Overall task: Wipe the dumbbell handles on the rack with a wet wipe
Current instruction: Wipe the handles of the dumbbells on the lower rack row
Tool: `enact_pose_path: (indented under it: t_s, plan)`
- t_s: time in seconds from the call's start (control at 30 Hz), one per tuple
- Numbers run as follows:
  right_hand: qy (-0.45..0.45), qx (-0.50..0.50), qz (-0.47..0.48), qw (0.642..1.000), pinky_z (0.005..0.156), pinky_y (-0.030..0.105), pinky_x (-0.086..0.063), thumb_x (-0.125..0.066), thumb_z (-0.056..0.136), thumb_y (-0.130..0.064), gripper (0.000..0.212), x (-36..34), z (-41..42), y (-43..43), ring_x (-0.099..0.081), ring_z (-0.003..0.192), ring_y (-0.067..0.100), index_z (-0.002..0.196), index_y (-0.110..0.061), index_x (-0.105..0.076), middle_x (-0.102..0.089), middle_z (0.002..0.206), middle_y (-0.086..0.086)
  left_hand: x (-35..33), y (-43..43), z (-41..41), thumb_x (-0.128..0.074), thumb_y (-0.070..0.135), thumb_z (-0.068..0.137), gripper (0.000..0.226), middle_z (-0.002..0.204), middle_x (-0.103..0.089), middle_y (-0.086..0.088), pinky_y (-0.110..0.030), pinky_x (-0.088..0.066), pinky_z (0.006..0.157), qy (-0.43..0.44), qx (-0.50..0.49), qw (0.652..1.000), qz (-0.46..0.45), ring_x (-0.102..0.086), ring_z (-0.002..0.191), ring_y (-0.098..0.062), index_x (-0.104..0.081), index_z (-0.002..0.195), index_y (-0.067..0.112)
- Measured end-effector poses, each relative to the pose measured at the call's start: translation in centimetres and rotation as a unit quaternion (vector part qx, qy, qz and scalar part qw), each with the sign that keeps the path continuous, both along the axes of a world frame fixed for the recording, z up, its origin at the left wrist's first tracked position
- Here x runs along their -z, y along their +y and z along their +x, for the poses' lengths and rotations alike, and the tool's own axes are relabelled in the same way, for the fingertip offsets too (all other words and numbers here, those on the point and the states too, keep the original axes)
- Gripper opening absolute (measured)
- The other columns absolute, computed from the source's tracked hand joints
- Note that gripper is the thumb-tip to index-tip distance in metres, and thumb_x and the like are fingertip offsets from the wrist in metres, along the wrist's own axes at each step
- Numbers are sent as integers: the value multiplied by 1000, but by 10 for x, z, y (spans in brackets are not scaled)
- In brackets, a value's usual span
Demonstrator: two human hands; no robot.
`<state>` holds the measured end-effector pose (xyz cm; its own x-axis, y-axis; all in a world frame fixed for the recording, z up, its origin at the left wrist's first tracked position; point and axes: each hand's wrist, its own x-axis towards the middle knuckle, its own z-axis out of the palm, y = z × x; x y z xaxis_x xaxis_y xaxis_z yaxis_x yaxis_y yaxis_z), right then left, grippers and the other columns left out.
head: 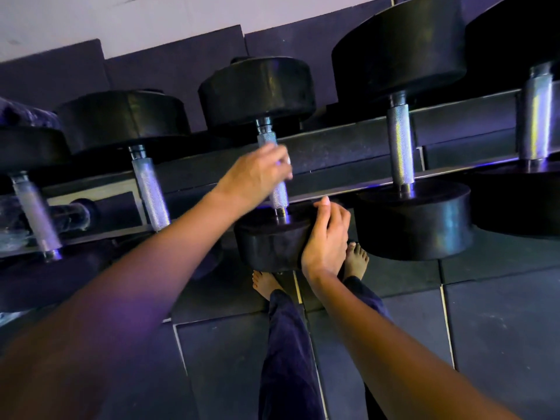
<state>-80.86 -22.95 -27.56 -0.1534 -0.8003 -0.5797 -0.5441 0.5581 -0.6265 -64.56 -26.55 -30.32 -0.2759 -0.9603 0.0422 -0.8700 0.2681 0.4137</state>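
Several black dumbbells with knurled steel handles lie across the dark rack [342, 150]. My left hand [257, 174], blurred, curls round the handle [279, 197] of the middle dumbbell from the left. A small pale patch shows at its fingertips; whether that is the wet wipe is unclear. My right hand [327, 237] holds the near black head [269, 242] of the same dumbbell, palm against its right side and thumb hooked over its top edge.
Neighbouring dumbbell handles stand at the left [150, 195], the right [400, 153] and the far right [535, 116]. My bare feet [266, 283] stand on dark floor mats [500, 328] under the rack. A pale wall runs behind.
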Motion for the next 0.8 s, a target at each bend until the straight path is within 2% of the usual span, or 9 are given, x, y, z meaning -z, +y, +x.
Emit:
enact_pose_path:
  t_s: [0.13,0.23,0.3,0.4,0.47,0.57,0.63,0.73,0.8]
  plan:
    - [4,-8,0,1000,72,21,-22,-31,100,-40,41,0,-1,0,-52,105,16,111,-14,-61,-48,120,-3,2,-12,-7,-50,23,81,29,78,-60,-11,-37,-54,61,12,-116,993,-2,-57,75,-29,-66,70,2]
    - [1,-12,2,1000,73,21,-23,-30,100,-43,43,0,-1,0,-52,105,16,112,-15,-61,-48,121,-3,-2,26,-13,-50,26,86,31,82,-60,-9,-33,-47,73,71,-37,996,48,-50,83,-19,-69,76,5]
    - [4,-9,0,1000,75,23,-24,-30,100,-44,44,0,0,1,-52,105,16,111,-15,-61,-48,120,-4,-4,19,-2,-50,27,86,30,84,-61,-10,-33,-45,76,85,-30,994,68,-55,83,-23,-70,79,6]
    - [3,-7,-1,1000,74,23,-24,-32,101,-39,40,1,0,1,-52,105,17,110,-13,-61,-49,120,-1,1,-5,2,-57,24,82,25,87,-63,-13,-30,-42,78,108,-178,978,27,-59,82,-28,-71,80,3]
    - [4,-9,0,1000,74,22,-23,-32,101,-38,39,2,0,0,-51,106,17,110,-13,-61,-48,121,-1,0,3,-10,-65,19,80,16,88,-63,-11,-23,-39,78,155,-274,949,16,-56,84,-19,-70,79,3]
    - [3,-10,-3,1000,72,18,-21,-32,101,-38,40,2,0,0,-50,108,16,110,-12,-61,-48,122,0,-4,40,-30,-72,11,75,5,86,-59,-1,-19,-40,77,240,-338,905,96,-53,81,-3,-70,77,7]
    - [3,-9,-6,1000,73,15,-21,-31,101,-37,40,2,0,0,-50,108,15,111,-11,-61,-48,122,1,-6,42,-31,-74,8,72,6,85,-60,-2,-17,-41,74,310,-402,854,118,-54,80,-1,-70,75,10]
    - [5,-8,-9,1000,73,14,-21,-32,101,-35,39,2,-1,0,-51,107,16,111,-11,-61,-48,122,1,-7,20,-28,-72,-3,71,11,83,-62,-12,-10,-42,68,415,-499,758,66,-56,72,4,-67,80,2]
    - [5,-5,-11,1000,73,14,-21,-33,101,-34,38,4,0,0,-51,107,17,110,-11,-62,-49,121,2,-8,15,-28,-68,-9,74,13,76,-61,-2,-8,-43,64,477,-524,702,70,-55,64,7,-63,79,3]
